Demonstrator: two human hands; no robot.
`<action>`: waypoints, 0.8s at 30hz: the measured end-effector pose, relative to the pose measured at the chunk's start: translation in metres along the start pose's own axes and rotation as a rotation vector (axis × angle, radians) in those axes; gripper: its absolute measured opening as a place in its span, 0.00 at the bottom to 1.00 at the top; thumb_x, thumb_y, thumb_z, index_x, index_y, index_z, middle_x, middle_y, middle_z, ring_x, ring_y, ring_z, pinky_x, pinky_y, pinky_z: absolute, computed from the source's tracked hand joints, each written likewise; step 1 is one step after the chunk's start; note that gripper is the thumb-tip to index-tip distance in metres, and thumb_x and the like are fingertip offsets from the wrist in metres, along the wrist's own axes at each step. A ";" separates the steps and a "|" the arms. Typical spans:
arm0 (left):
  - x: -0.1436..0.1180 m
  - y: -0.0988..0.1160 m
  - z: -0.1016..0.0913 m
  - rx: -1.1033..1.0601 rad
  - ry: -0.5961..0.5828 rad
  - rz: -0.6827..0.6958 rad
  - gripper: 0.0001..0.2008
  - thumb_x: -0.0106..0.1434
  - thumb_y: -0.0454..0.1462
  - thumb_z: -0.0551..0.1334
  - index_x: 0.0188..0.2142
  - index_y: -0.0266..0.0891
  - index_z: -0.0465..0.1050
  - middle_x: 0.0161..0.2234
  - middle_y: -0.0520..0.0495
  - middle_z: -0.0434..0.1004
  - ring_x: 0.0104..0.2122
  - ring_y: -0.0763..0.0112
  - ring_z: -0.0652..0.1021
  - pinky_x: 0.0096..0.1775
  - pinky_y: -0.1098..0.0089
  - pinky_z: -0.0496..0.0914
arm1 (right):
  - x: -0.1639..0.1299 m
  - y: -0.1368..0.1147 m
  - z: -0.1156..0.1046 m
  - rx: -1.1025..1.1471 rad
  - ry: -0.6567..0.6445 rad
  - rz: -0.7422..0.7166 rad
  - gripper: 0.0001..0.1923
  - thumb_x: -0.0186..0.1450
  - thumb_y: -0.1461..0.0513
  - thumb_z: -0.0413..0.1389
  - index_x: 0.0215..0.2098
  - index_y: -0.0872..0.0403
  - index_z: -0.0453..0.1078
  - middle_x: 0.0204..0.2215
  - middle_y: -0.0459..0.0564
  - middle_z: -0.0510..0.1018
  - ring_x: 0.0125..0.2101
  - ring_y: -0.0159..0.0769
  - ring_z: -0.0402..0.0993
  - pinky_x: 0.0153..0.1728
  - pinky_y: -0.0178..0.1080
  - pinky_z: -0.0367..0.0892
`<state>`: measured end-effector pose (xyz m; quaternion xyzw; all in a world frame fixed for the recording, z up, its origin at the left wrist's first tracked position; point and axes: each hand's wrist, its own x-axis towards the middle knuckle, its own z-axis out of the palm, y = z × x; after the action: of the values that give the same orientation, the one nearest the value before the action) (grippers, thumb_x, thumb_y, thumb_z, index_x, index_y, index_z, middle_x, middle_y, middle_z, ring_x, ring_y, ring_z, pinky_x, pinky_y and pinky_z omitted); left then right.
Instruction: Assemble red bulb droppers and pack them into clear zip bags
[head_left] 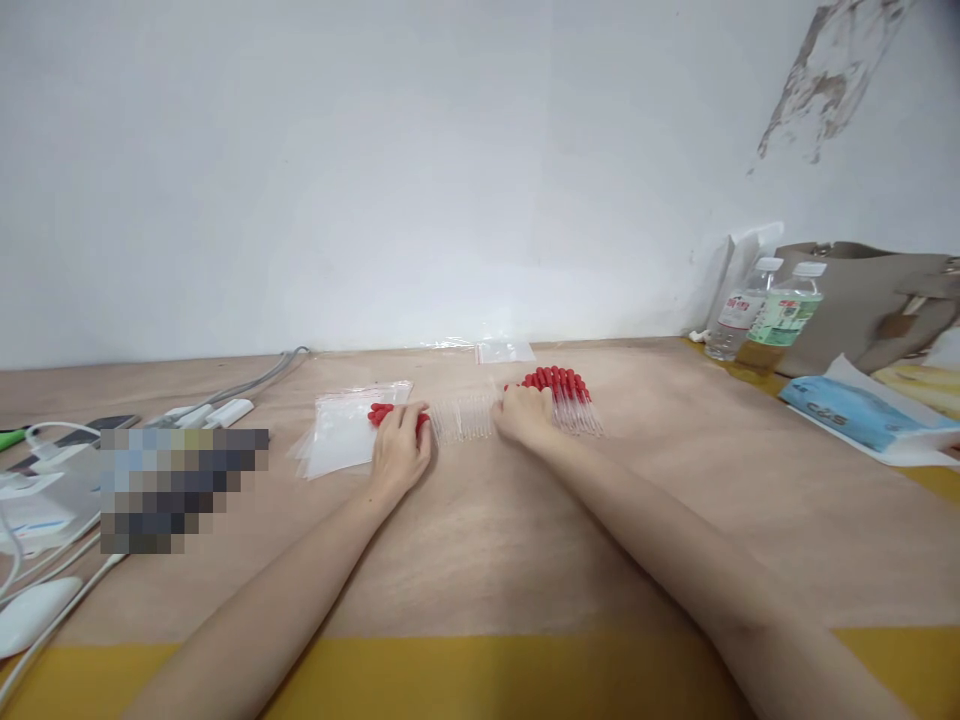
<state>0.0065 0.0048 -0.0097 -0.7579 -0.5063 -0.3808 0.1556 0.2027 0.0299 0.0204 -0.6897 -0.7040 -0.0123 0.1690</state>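
My left hand [401, 445] curls its fingers over several red rubber bulbs [381, 412], which poke out on both sides of it. Beneath and beside those bulbs lies a stack of clear zip bags [341, 435]. Thin clear glass tubes [465, 415] lie in a row between my two hands. My right hand [523, 412] is closed at the right end of this row; its fingertips are mostly hidden, so what they grip cannot be made out. Just right of it, glass droppers with red bulbs [559, 385] lie side by side, bulbs toward the wall.
More clear bags [506, 352] lie by the wall. Two bottles [780, 315], a grey bag [862, 300] and a blue tissue pack [855, 415] stand at right. Chargers, cables and a white mouse [37, 612] crowd the left. Brown paper [600, 560] covers the yellow table [420, 675].
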 end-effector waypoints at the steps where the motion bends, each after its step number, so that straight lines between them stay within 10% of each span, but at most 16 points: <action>1: 0.000 0.003 -0.001 -0.060 0.019 0.018 0.13 0.60 0.34 0.51 0.43 0.37 0.65 0.37 0.43 0.67 0.37 0.64 0.69 0.41 0.65 0.64 | -0.007 0.005 -0.001 0.019 0.030 -0.038 0.14 0.61 0.61 0.44 0.35 0.59 0.68 0.34 0.60 0.74 0.37 0.44 0.68 0.38 0.42 0.53; 6: -0.006 0.024 0.000 -0.408 -0.027 -0.031 0.09 0.61 0.35 0.52 0.38 0.38 0.67 0.36 0.46 0.66 0.35 0.70 0.71 0.38 0.69 0.67 | -0.048 0.042 0.007 0.350 0.161 -0.399 0.10 0.63 0.62 0.43 0.37 0.57 0.63 0.33 0.52 0.73 0.32 0.36 0.67 0.33 0.36 0.59; 13: -0.018 0.041 0.011 -0.878 -0.276 -0.265 0.12 0.52 0.39 0.63 0.25 0.37 0.60 0.25 0.52 0.66 0.24 0.76 0.71 0.27 0.75 0.65 | -0.073 0.059 0.010 0.468 0.268 -0.511 0.12 0.64 0.64 0.43 0.40 0.55 0.66 0.33 0.52 0.72 0.32 0.34 0.68 0.35 0.38 0.60; 24: -0.014 0.041 0.006 -0.664 -0.314 -0.128 0.10 0.59 0.39 0.56 0.37 0.37 0.71 0.34 0.45 0.71 0.33 0.70 0.72 0.34 0.69 0.67 | -0.074 0.055 0.014 0.466 0.265 -0.580 0.08 0.63 0.64 0.46 0.35 0.55 0.66 0.25 0.46 0.70 0.26 0.30 0.64 0.34 0.36 0.55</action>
<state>0.0426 -0.0189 -0.0178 -0.7831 -0.4192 -0.4124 -0.2024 0.2526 -0.0352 -0.0239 -0.3980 -0.8256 0.0115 0.3999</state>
